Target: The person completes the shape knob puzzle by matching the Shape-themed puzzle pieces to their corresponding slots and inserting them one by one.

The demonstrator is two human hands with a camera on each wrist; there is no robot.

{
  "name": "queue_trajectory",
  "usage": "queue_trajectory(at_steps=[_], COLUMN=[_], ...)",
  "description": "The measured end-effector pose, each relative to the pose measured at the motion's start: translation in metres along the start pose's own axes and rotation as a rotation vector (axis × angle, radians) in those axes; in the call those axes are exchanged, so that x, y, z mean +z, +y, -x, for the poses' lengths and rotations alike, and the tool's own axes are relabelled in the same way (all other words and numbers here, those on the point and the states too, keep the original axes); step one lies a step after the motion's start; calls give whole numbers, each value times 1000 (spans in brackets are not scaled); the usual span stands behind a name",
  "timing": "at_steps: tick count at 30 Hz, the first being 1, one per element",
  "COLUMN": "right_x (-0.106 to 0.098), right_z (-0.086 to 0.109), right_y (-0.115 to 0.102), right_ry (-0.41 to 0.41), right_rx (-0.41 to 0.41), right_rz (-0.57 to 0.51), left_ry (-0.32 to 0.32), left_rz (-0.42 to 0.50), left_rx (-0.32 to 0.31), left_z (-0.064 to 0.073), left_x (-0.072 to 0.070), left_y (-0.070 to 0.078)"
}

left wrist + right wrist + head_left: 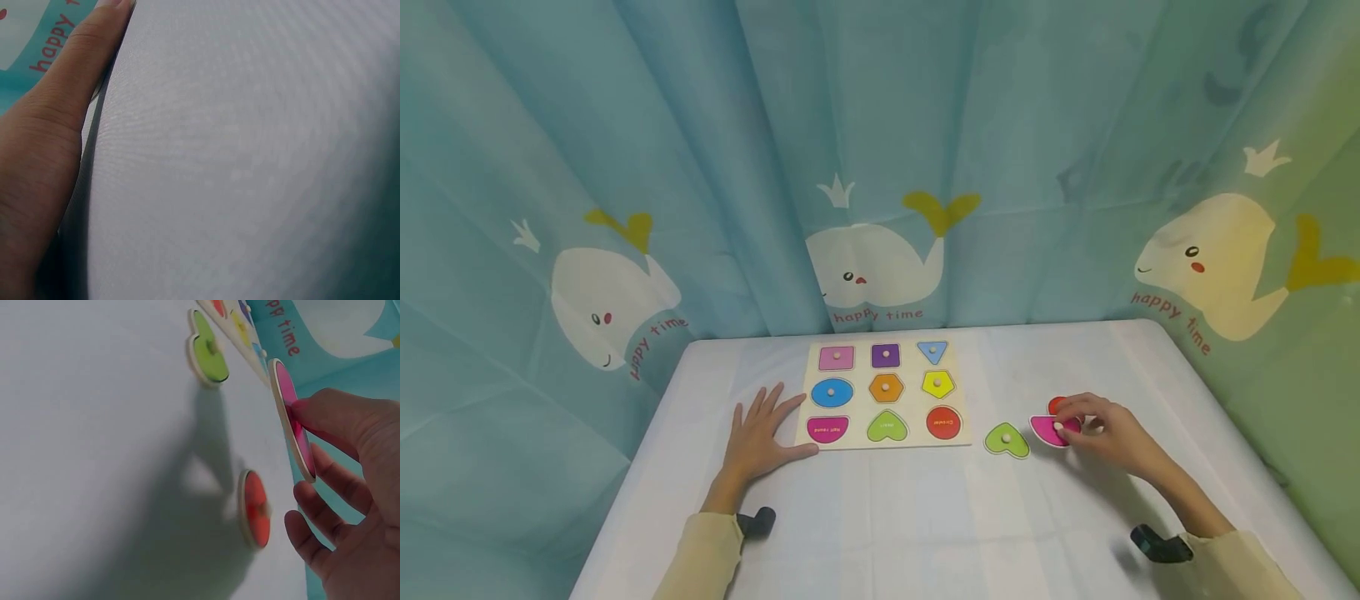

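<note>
My right hand (1108,429) pinches the knob of a magenta half-round puzzle piece (1043,429). In the right wrist view that half-round piece (290,415) is lifted off the table, with its shadow below. Under the hand lies a red circle piece (255,509), partly covered in the head view. A green heart piece (997,442) lies flat between the hand and the puzzle board (857,427). My left hand (756,442) rests with spread fingers at the board's left edge, thumb at its near left corner. Only thumb and palm side of that hand show in the left wrist view.
Knobbed pieces sit in the board's upper two rows, such as the blue oval (820,393) and yellow pentagon (929,387). The front row shows printed half-round, heart and circle shapes without knobs. A white cloth covers the table (895,525); a whale-print curtain (880,100) hangs behind.
</note>
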State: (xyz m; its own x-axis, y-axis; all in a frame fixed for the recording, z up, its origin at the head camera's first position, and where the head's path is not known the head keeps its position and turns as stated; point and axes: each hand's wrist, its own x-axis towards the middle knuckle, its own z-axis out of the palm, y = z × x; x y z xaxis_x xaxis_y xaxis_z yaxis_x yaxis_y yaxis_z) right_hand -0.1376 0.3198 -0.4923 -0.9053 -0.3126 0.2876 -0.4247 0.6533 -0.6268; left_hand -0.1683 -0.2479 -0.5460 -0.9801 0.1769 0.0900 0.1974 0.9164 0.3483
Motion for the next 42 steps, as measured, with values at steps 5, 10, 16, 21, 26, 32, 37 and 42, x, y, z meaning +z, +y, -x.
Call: queue_trajectory(at_steps=[5, 10, 16, 21, 26, 32, 37, 42], right_x=[3, 6, 9, 12, 19, 32, 44, 59], right_z=[-19, -37, -58, -75, -91, -109, -122, -134], right_y=[-4, -10, -19, -29, -37, -48, -58, -68], right_ry=[-6, 5, -14, -55, -70, -86, -103, -124], right_rx=[-9, -27, -32, 7, 22, 25, -9, -39], right_rz=[35, 30, 33, 22, -30, -35, -49, -88], left_ry=[6, -6, -10, -8, -2, 3, -11, -18], left_rz=[6, 19, 7, 5, -1, 3, 15, 14], left_rx=[12, 11, 13, 13, 11, 12, -2, -9], left_z=[1, -1, -3, -4, -3, 0, 1, 1], left_x=[1, 1, 1, 1, 1, -1, -3, -4], left_y=[-3, -3, -2, -1, -1, 1, 3, 4])
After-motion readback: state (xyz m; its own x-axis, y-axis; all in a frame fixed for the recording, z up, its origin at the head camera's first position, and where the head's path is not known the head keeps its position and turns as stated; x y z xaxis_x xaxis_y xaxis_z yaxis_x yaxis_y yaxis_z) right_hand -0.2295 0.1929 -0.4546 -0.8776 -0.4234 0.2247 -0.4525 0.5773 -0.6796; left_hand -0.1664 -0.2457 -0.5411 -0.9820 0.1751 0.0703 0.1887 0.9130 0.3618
